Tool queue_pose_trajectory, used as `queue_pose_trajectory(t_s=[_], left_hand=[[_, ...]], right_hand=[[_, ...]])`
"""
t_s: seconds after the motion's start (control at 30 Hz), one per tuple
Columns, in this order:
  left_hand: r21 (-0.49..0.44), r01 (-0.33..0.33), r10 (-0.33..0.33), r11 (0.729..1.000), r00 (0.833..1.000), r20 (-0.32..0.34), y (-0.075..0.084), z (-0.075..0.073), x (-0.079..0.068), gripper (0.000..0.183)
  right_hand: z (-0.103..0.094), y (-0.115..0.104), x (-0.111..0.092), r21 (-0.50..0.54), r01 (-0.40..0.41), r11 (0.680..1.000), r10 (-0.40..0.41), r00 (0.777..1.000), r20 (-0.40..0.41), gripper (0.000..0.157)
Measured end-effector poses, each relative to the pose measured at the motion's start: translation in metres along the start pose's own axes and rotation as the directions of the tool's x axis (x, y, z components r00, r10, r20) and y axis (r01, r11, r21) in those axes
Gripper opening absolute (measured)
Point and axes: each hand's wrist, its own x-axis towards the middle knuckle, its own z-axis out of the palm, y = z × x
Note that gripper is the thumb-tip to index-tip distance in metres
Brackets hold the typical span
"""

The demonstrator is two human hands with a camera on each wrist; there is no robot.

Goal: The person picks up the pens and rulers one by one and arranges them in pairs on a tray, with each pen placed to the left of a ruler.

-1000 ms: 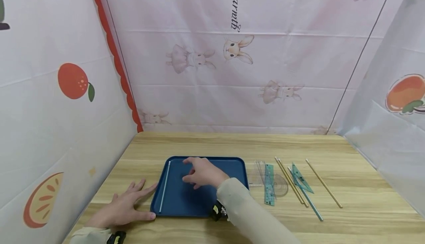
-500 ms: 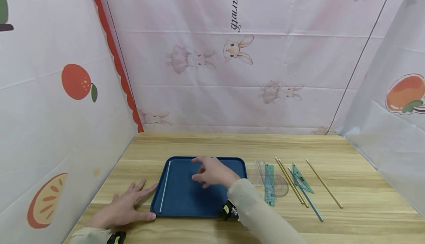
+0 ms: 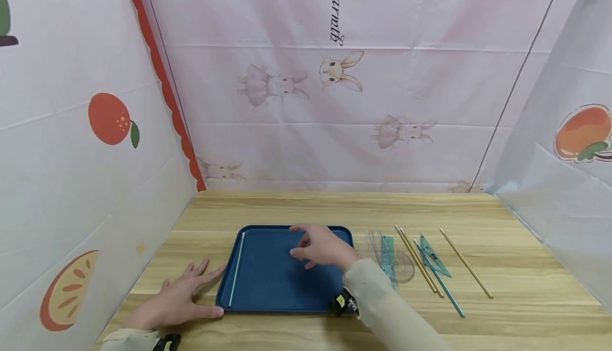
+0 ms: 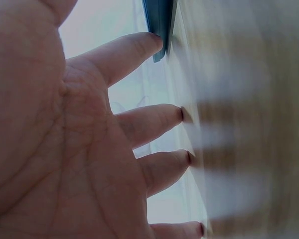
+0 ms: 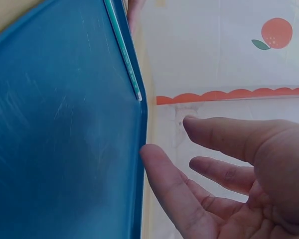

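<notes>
The right hand (image 3: 324, 246) has shifted rightward over the blue tray (image 3: 272, 282) — fingers apart, free of the pencil (image 3: 237, 270) along its left rim; the left hand (image 3: 176, 299), fingers spread, touches that rim.

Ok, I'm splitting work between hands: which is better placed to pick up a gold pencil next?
Probably the right hand: it hovers empty over the tray, nearer the gold pencils. The left hand touches the tray's left edge, farther away.
</notes>
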Motion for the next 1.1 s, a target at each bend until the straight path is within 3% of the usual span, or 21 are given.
queue_pose_trajectory(t_s=[1.1], left_hand=[[-0.006,-0.017,0.017,1.000,1.000,-0.003,0.003,-0.003,-0.002,0.100]], right_hand=[[-0.031,0.034,-0.029,0.032,-0.055,0.998,0.057,0.994,-0.090,0.059]])
